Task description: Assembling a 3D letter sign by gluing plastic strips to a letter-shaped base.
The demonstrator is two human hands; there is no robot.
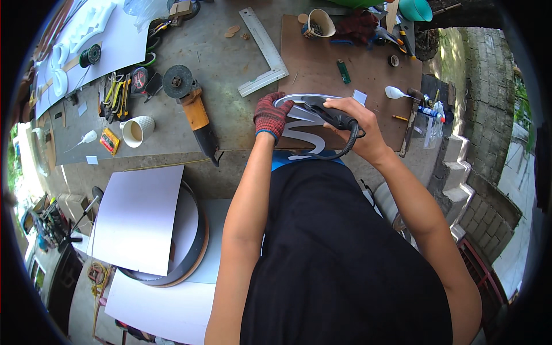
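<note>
My left hand [269, 118], in a red and black knit glove, is closed on the left end of a curved white strip piece [307, 137] at the table's near edge. The piece bends in an S-like shape. Bare, my right hand [363, 127] wraps round a black corded hand tool [344, 121], whose kind I cannot make out. The tool lies over the piece, its front pointing toward my left hand. From its back end the black cord [345, 150] loops down and left. My fingers and the tool hide part of the strip.
A brown board [379, 75] covers the table's right part, with a green lighter [343, 71] on it. Left of my hands lie an angle grinder [195, 112], a metal square [264, 54] and a white cup [137, 131]. White sheets [138, 218] rest lower left.
</note>
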